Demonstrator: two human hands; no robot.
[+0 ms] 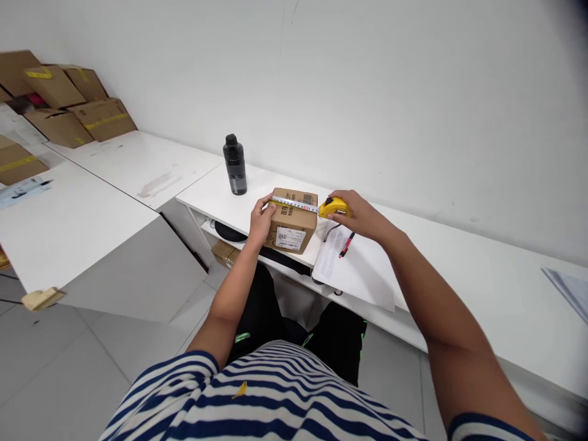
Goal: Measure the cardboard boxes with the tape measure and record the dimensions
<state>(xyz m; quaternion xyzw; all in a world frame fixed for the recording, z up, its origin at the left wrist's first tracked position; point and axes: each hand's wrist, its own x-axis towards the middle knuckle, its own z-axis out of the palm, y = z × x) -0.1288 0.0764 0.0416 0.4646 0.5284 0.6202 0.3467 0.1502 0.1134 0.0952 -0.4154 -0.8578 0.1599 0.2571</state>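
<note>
A small brown cardboard box (298,219) with printed characters and a white label stands at the front edge of the white desk. Across its top lies the white, numbered blade (294,204) of a tape measure. My left hand (262,220) is closed at the box's left side, thumb on the blade's end. Just past the right edge of the box, my right hand (357,212) grips the yellow tape measure case (334,207). Below that hand, a red and black pen (346,245) rests on white paper (362,269).
A dark drink bottle (235,165) stands behind the box to the left. Several cardboard boxes (103,117) are piled on the far-left table. More papers (569,293) lie at the desk's right end. Under the desktop is a shelf holding dark items.
</note>
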